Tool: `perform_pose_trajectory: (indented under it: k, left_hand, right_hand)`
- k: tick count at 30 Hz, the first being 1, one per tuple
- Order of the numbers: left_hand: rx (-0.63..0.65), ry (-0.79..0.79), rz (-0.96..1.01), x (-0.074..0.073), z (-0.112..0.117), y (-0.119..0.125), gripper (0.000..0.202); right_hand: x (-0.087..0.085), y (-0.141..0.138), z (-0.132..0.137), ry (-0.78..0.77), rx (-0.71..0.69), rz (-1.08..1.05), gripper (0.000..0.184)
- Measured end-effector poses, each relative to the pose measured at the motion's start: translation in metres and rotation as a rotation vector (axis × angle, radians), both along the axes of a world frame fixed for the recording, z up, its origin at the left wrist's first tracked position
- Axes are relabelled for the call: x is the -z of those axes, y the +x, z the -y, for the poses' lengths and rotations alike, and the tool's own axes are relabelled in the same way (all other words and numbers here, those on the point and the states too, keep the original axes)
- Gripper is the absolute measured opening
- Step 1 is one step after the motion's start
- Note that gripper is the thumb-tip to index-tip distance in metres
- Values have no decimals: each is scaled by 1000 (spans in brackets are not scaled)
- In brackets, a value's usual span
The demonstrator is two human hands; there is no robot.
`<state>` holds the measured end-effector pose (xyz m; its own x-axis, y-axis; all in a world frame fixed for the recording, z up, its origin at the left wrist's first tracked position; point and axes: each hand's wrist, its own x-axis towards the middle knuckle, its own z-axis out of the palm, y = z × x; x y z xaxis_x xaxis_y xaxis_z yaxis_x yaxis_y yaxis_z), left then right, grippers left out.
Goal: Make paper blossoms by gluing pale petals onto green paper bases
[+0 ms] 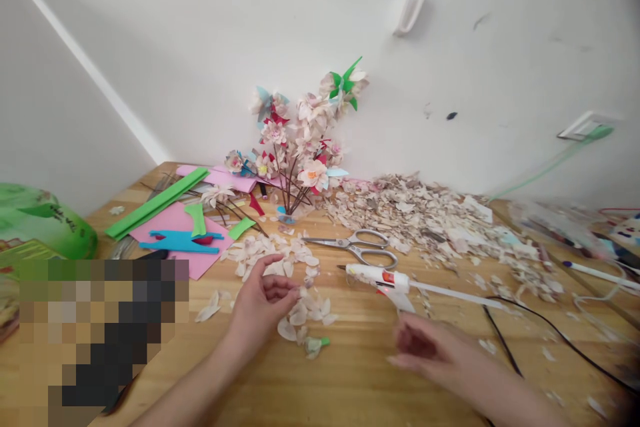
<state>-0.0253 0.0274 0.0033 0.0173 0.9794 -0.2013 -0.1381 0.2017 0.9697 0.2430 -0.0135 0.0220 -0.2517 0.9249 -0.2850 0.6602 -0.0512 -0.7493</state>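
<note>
My left hand (267,293) is over the pale dried petals (315,307), thumb and fingertips brought together. Whatever sits in that pinch is too small to make out. To the right, my right hand (425,350) is slightly blurred, its fingers loosely curved and the thumb apart from them. It is just below the handle of a white hot glue gun (377,275), which lies with its nozzle to the left and a glue stick (455,293) out the back. Between the hands lies a small pale flower bud with a green end (314,345). Metal scissors (353,245) lie behind the glue gun.
A bunch of handmade flowers (305,140) stands near the wall. Scraps (425,213) are heaped behind right. Pink paper (175,220), blue felt (183,241) and a green strip (157,203) lie left, beside a green bag (55,220). A black cord (560,333) runs right.
</note>
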Motion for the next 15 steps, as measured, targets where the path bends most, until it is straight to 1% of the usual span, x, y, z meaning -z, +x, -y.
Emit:
perform_pose_trajectory:
  k: [2, 3, 4, 6, 8, 9, 10, 12, 15]
  left_hand:
    - [-13, 6, -15, -1, -1, 0, 60]
    - [-17, 10, -20, -2, -1, 0, 60]
    - [-21, 13, -22, -2, -1, 0, 59]
    - [-27, 18, -18, -1, -2, 0, 59]
    - [-36, 27, -11, 2, -2, -1, 58]
    - [-43, 34, -8, 3, -3, -1, 58]
    - [-51, 42, -6, 4, -3, -1, 58]
    - [-73, 54, -5, 6, -4, -2, 57]
    - [-90, 62, 4, 7, -6, -3, 55]
  right_hand:
    - [1, 31, 3, 6, 66, 236, 19]
    - [3, 43, 2, 39, 132, 319, 23]
    - [6, 51, -1, 85, 188, 368, 24]
    - [13, 56, -11, 212, 283, 396, 31]
    - [19, 49, -24, 288, 275, 331, 42]
    - [22, 43, -30, 299, 252, 279, 46]
    - [24, 37, -36, 312, 233, 237, 46]
    - [30, 25, -45, 365, 196, 197, 39]
    - [41, 12, -52, 422, 217, 169, 30]
